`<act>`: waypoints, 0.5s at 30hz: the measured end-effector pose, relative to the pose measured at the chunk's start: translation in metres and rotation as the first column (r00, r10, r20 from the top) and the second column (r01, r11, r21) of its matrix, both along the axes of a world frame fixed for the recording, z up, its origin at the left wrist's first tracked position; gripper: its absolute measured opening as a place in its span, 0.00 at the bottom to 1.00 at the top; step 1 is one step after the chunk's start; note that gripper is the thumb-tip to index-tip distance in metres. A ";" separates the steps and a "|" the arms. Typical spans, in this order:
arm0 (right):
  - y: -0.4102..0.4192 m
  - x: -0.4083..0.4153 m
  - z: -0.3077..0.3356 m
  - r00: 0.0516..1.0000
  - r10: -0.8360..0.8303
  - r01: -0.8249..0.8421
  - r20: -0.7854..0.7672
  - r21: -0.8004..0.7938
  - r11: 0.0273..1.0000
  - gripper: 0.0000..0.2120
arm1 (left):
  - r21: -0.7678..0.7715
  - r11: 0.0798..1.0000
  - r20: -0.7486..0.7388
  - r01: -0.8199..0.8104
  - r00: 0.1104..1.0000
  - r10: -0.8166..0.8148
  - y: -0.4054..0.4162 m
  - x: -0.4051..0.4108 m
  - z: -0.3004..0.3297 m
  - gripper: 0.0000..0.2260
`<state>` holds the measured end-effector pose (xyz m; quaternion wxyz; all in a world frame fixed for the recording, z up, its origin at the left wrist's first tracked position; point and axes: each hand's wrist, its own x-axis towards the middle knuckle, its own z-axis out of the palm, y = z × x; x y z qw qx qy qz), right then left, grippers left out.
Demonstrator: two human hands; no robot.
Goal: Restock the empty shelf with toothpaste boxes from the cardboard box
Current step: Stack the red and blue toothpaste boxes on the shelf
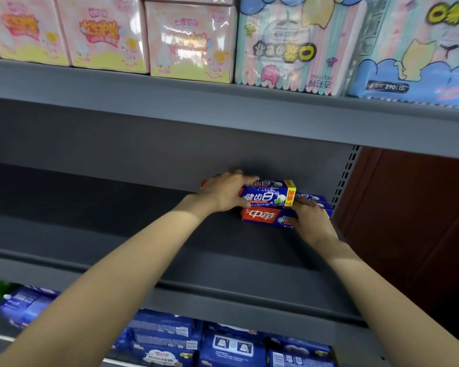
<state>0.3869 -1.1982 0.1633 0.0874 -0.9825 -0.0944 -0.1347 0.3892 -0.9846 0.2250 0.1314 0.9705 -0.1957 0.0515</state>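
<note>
On the dark grey middle shelf [117,226], near its right end, red-and-blue toothpaste boxes lie stacked. My left hand [223,193] grips the left end of the upper toothpaste box [270,197], which rests on the stack. The lower toothpaste box [263,216] lies beneath it, its red end facing me. My right hand [312,218] rests on the right part of the lower boxes, fingers curled against them. More blue boxes [316,198] show behind my right hand. The cardboard box is out of view.
Pink tissue packs [188,41] and pastel paper packs [289,43] fill the shelf above. Blue wipe packs [231,348] sit on the shelf below. A slotted upright [345,176] and a brown wall panel [408,221] bound the right side.
</note>
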 end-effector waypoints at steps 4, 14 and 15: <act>-0.022 0.002 0.012 0.997 0.034 -0.010 -0.070 0.320 0.947 0.20 | -0.042 0.998 -0.083 0.043 0.995 -0.046 -0.006 0.006 -0.008 0.31; -0.039 -0.002 0.032 0.900 0.289 0.092 -0.327 0.790 0.607 0.20 | 0.024 0.975 -0.037 0.219 0.975 -0.218 -0.050 0.000 -0.026 0.25; -0.039 -0.001 0.031 0.905 0.253 0.089 -0.343 0.732 0.676 0.22 | 0.037 0.973 -0.027 0.228 0.973 -0.228 -0.054 -0.001 -0.028 0.25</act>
